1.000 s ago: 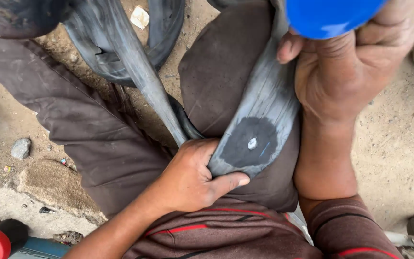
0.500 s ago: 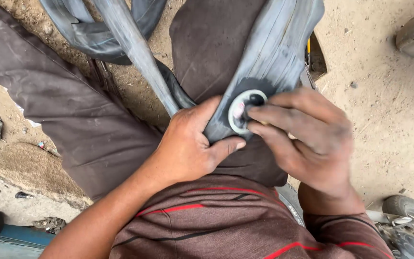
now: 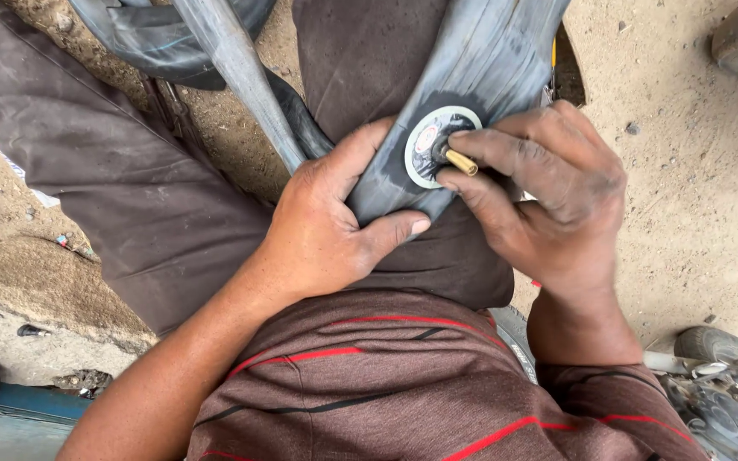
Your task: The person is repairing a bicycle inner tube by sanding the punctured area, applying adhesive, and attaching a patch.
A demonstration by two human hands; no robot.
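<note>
Left hand (image 3: 326,226) is clamped around the folded inner tube (image 3: 463,94) lying over the knee. Right hand (image 3: 548,196), at 3 o'clock of it, pinches the brass valve (image 3: 459,160) on the round patch (image 3: 429,145).

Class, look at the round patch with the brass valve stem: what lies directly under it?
The round patch lies on the grey inner tube, draped over a trousered knee. The left hand grips the tube; right hand fingers hold the valve stem. The rubber beneath is covered.

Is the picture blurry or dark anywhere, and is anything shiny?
Head view: soft, even daylight, no hard shadows; the left hand, right hand and round patch on the inner tube are sharp; the brass valve glints a little; the tube's dark folds at the top edge lose detail.
</note>
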